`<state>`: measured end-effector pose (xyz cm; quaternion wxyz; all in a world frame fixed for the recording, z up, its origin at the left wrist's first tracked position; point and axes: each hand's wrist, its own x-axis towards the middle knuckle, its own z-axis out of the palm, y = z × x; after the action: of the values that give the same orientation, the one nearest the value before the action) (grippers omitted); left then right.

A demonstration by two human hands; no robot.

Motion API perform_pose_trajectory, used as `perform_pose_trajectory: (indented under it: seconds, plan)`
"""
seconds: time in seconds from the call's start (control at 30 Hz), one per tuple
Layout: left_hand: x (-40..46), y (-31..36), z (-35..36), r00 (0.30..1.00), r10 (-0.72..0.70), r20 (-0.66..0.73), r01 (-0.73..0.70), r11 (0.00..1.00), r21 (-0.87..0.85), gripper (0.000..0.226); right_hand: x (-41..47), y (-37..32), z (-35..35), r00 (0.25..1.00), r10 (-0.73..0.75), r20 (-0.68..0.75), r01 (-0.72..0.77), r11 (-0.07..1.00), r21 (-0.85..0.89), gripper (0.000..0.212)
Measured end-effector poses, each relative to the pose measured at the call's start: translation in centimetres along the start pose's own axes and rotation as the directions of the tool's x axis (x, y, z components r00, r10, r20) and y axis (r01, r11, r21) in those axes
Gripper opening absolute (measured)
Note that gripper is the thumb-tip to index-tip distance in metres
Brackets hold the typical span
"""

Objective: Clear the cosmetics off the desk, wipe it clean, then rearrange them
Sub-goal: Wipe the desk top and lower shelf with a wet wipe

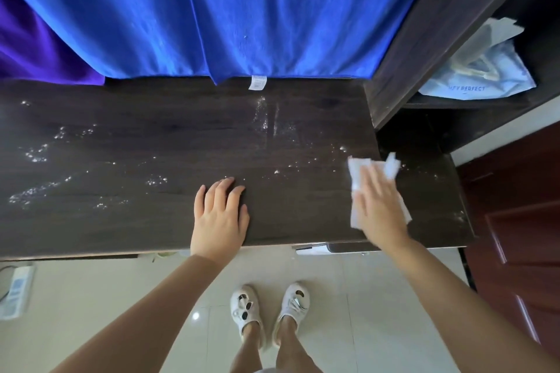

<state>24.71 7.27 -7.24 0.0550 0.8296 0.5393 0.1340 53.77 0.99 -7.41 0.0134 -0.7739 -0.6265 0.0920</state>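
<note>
- Desk [169, 136]: bare of cosmetics, white specks scattered left and far-centre.
- Right hand [380, 209] presses the tissue [359, 169] flat at the right end.
- Left hand [219, 212], spread empty, braces near edge.
- Best to sweep leftward in overlapping passes.

dark wood-grain desk [151, 136] | blue curtain [212, 9] | white, perhaps paper, wipe [357, 172]

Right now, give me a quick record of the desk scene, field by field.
surface: dark wooden desk, no cosmetics on it
marks: white droplets or specks scattered across the top
left hand: flat on the desk, empty
right hand: pressing a white tissue onto the desk's right end
behind: blue cloth hanging
stage: wiping under way
</note>
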Motion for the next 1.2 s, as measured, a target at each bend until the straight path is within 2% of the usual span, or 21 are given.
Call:
perform_pose_trajectory:
  seconds: [0.07,0.13,0.2,0.27,0.3,0.37,0.43,0.5,0.57,0.6,0.63,0.7,0.77,0.83,0.87,0.9,0.97,1.0,1.07,1.13,1.2]
  plan:
    - [0.0,0.1,0.0,1.0,-0.01,0.006,0.01,1.0,0.003,0.036,1.3,-0.9,0.2,0.966,0.249,-0.064,-0.248,0.968,0.032,0.056]
    - [0.1,0.1,-0.1,1.0,-0.017,0.001,0.017,1.0,0.004,0.037,2.5,-5.2,0.6,0.959,0.253,-0.125,-0.245,0.967,0.072,0.056]
    - [0.2,0.2,-0.1,1.0,-0.022,0.004,0.022,1.0,0.006,0.036,2.5,-10.0,0.8,0.992,-0.016,-0.127,0.024,0.998,0.063,0.059]
    - [0.0,0.1,0.0,1.0,-0.023,0.003,0.023,1.0,0.003,0.036,0.9,-11.6,2.1,0.924,-0.37,-0.092,0.37,0.929,-0.015,0.055]
    - [-0.1,0.1,0.0,1.0,-0.022,-0.002,0.022,1.0,0.0,0.035,0.1,-11.0,2.0,0.876,-0.48,-0.032,0.48,0.877,-0.03,0.053]
    - [-0.1,0.2,0.0,1.0,-0.021,-0.002,0.021,1.0,-0.005,0.035,-0.1,-7.7,1.1,0.842,-0.537,0.041,0.538,0.842,-0.027,0.051]
    - [0.0,0.3,-0.1,1.0,-0.026,-0.002,0.026,1.0,-0.003,0.035,2.1,-3.3,0.2,0.923,-0.384,-0.021,0.383,0.922,-0.05,0.057]
    - [0.0,0.2,0.0,0.999,-0.031,-0.008,0.031,1.0,0.002,0.033,5.7,-0.3,-0.8,0.997,-0.074,-0.032,0.072,0.996,-0.048,0.066]
    - [-0.1,0.2,0.1,0.999,-0.026,-0.024,0.026,1.0,0.0,0.032,7.8,-1.3,-1.2,0.992,0.115,-0.057,-0.117,0.992,-0.04,0.064]
    - [-0.1,0.2,0.1,0.999,-0.027,-0.034,0.027,1.0,-0.005,0.033,8.2,-3.3,-0.9,0.993,0.11,-0.037,-0.11,0.994,-0.013,0.06]
    - [-0.1,0.1,0.1,0.999,-0.033,-0.039,0.033,0.999,-0.013,0.034,7.9,-5.4,-0.3,0.999,0.035,-0.03,-0.034,0.999,0.009,0.057]
    - [-0.2,0.1,0.1,0.998,-0.048,-0.047,0.046,0.998,-0.035,0.037,5.4,-9.5,1.1,0.952,-0.295,-0.076,0.297,0.955,0.008,0.055]
    - [-0.1,0.2,0.0,0.997,-0.055,-0.058,0.053,0.998,-0.046,0.038,2.0,-11.1,2.0,0.78,-0.626,-0.024,0.624,0.78,-0.051,0.053]
    - [0.0,0.3,-0.1,0.997,-0.068,-0.044,0.066,0.997,-0.043,0.039,1.0,-9.1,0.8,0.646,-0.756,0.108,0.762,0.646,-0.043,0.054]
    - [0.1,0.4,-0.2,0.997,-0.077,-0.03,0.075,0.996,-0.039,0.04,1.9,-7.5,0.1,0.652,-0.753,0.091,0.757,0.653,-0.025,0.056]
    - [0.2,0.4,-0.2,0.996,-0.083,-0.018,0.082,0.996,-0.033,0.04,3.4,-5.6,-0.3,0.719,-0.691,0.08,0.694,0.72,-0.019,0.061]
    - [0.2,0.5,-0.2,0.997,-0.079,0.004,0.079,0.997,-0.013,0.041,7.5,-1.8,-1.3,0.922,-0.383,0.063,0.385,0.923,-0.022,0.075]
    - [0.1,0.4,-0.2,0.997,-0.071,0.018,0.071,0.997,0.001,0.042,9.4,-0.5,-1.5,0.98,-0.197,0.023,0.198,0.98,-0.02,0.079]
    - [0.2,0.4,-0.2,0.997,-0.066,0.039,0.065,0.998,0.022,0.044,11.5,-1.4,-1.3,0.996,0.064,-0.064,-0.065,0.998,-0.018,0.077]
    - [0.6,0.6,0.0,0.995,-0.09,0.041,0.09,0.996,0.011,0.046,10.6,-5.4,0.1,0.997,0.008,-0.081,-0.008,1.0,-0.004,0.072]
    - [1.3,0.8,0.2,0.994,-0.104,0.031,0.105,0.994,-0.027,0.047,6.9,-9.4,1.2,0.945,-0.322,-0.062,0.323,0.947,0.001,0.062]
